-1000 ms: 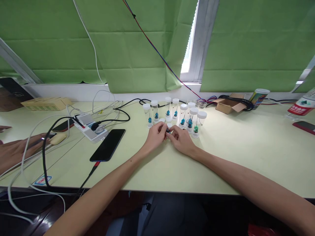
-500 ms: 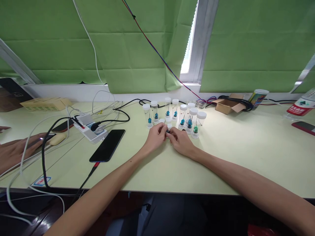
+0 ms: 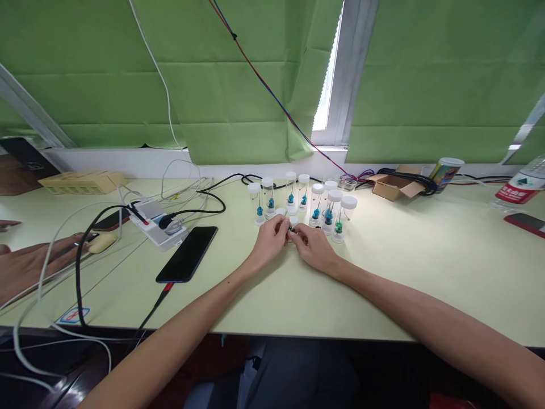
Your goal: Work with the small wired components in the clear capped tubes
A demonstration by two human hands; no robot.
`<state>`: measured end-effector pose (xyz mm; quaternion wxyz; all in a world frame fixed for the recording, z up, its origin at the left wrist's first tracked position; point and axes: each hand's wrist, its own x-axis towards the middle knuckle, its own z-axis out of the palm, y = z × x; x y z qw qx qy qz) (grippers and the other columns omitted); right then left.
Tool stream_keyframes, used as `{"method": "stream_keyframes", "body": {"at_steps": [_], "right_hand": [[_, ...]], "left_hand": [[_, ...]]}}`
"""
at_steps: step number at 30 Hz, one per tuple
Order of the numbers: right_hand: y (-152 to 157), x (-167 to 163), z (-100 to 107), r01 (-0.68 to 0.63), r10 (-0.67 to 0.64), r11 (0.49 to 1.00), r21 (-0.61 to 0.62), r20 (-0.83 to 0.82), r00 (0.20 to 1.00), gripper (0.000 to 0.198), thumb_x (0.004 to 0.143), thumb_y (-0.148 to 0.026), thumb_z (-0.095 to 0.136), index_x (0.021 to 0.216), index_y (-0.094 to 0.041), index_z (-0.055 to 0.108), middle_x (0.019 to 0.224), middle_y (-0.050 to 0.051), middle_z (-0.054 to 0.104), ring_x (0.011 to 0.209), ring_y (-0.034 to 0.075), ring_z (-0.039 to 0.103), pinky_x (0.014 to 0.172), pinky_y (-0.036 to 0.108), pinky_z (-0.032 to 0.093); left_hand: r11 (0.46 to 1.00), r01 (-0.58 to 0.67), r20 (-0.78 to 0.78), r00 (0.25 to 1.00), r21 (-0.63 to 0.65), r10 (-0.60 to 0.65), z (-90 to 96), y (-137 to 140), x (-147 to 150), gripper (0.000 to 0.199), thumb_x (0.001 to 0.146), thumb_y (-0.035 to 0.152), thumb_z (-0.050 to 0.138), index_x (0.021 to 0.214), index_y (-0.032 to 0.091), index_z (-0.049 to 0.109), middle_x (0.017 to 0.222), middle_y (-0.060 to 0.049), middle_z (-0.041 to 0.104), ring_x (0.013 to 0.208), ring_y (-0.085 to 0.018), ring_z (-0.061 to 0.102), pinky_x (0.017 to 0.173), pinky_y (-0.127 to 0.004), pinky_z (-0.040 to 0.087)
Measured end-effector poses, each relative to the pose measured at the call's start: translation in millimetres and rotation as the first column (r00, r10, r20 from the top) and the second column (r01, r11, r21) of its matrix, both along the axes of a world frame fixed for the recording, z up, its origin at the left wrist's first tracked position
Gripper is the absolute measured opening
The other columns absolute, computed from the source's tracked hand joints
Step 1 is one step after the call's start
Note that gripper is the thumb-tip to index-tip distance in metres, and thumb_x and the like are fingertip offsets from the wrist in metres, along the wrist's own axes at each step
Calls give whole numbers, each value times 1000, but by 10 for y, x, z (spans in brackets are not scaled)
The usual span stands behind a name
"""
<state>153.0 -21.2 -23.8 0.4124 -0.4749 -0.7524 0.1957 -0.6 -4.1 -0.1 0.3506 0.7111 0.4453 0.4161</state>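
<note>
My left hand (image 3: pixel 272 236) and my right hand (image 3: pixel 313 244) meet at the middle of the table, their fingertips pinched together around a small dark piece (image 3: pixel 291 229). Most of that piece is covered by the fingers, so its kind cannot be made out. Just beyond my hands stand several clear tubes with white caps, among them one tube (image 3: pixel 256 196) at the left with a blue part inside. At the right, close to my right hand, a tube (image 3: pixel 344 216) has a green part in it. White caps (image 3: pixel 292 211) show low behind my fingertips.
A black phone (image 3: pixel 187 254) lies left of my left arm, beside a white power strip (image 3: pixel 159 224) with tangled cables. Another person's hand (image 3: pixel 34 264) rests at the far left. An open cardboard box (image 3: pixel 394 187), a can (image 3: pixel 445 173) and a bottle (image 3: pixel 522 184) stand at the right.
The view has shifted slightly, so everything sits a little lower. My hands stay together, with the fingers barely moved. The other person's hand at the left has shifted slightly.
</note>
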Motion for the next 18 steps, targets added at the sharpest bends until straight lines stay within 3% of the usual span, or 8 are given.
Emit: {"method": "stream_keyframes", "body": {"at_steps": [6, 10, 14, 18], "right_hand": [[19, 12, -23, 11, -11, 1000, 11, -22, 1000, 10, 90, -26, 56, 83, -20, 59, 63, -2, 62, 57, 14, 54, 61, 26, 37], [35, 26, -34, 12, -13, 999, 33, 14, 1000, 15, 92, -28, 55, 80, -21, 58, 63, -1, 63, 58, 14, 55, 60, 26, 37], [20, 26, -32, 30, -41, 993, 111, 98, 994, 20, 95, -29, 50, 80, -21, 59, 67, 1, 65, 58, 15, 55, 60, 27, 36], [-25, 19, -15, 32, -71, 969, 245, 151, 986, 21, 98, -28, 46, 84, -20, 60, 72, 4, 67, 60, 16, 57, 60, 27, 36]], "left_hand": [[1000, 23, -9, 1000, -9, -23, -10, -21, 17, 25, 95, 45, 45, 91, 23, 54, 68, 2, 56, 54, -12, 53, 55, -26, 40], [999, 26, 0, 1000, -42, -26, -38, 13, 4, 21, 94, 42, 45, 96, 23, 53, 79, 1, 60, 55, -12, 59, 58, -27, 46], [1000, -5, -10, 1000, -17, 5, -52, 49, -22, 18, 94, 36, 42, 95, 22, 53, 87, -1, 61, 56, -12, 60, 61, -28, 48], [996, 0, -120, 993, 88, 11, -42, 48, -34, 20, 95, 32, 40, 92, 22, 57, 81, 0, 62, 59, -12, 56, 62, -27, 44]]}}
